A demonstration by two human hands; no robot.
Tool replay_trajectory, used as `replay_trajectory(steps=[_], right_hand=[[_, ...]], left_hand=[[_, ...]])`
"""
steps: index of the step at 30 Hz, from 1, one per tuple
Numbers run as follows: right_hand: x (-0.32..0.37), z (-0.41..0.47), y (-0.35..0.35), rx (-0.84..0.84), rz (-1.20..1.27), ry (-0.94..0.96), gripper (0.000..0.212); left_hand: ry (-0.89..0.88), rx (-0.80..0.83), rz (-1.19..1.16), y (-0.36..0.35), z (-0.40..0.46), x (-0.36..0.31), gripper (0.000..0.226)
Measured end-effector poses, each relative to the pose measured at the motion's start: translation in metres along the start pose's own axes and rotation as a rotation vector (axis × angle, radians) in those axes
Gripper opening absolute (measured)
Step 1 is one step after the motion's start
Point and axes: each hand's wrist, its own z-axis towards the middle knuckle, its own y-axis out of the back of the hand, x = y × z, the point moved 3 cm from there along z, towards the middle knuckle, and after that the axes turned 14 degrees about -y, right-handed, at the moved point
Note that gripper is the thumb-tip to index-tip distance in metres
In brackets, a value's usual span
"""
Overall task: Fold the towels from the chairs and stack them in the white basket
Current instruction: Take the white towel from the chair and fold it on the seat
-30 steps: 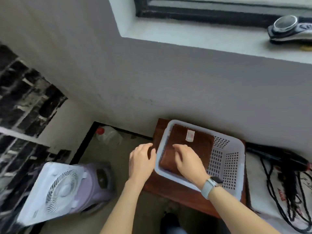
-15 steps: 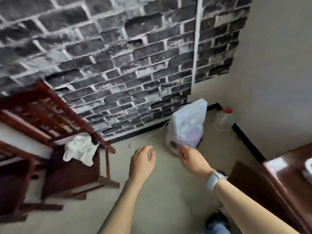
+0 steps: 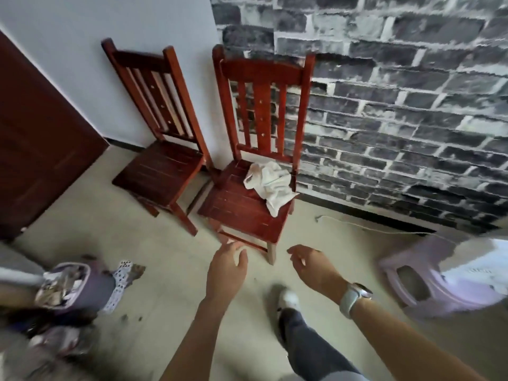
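One crumpled white towel (image 3: 270,185) is left on the seat of the right-hand red wooden slat-back chair (image 3: 244,213); its red wooden neighbour (image 3: 160,171) sits bare. Your left hand (image 3: 226,266) and right hand (image 3: 313,266) hang loose, holding nothing, near the chair. Fetching, folding and basketing remain; the basket isn't visible.

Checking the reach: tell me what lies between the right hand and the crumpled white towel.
In the head view, only bare chair seat between right hand and white towel.
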Motion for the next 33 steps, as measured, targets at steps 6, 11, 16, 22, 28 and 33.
replay_trajectory(steps=[6,11,16,22,28,33], right_hand=[[0.029,0.122,-0.017,0.049,0.031,-0.095,0.030],[0.042,0.248,-0.027,0.040,0.031,-0.214,0.033],[0.036,0.353,-0.052,-0.011,0.024,-0.335,0.037],[0.016,0.464,-0.089,-0.095,-0.242,-0.318,0.058],[-0.014,0.527,-0.106,-0.134,-0.374,-0.278,0.054],[0.008,0.489,-0.113,0.107,0.153,-0.442,0.016]], left_hand=[[0.074,0.082,-0.005,-0.011,0.105,0.055,0.029],[0.114,0.226,-0.009,-0.040,0.216,0.104,0.030],[0.184,0.242,-0.097,-0.079,0.294,0.151,0.029],[0.222,0.325,-0.095,-0.146,0.347,0.214,0.031],[0.424,0.337,-0.296,-0.194,0.384,0.254,0.033],[0.790,0.361,-0.628,-0.201,0.380,0.262,0.042]])
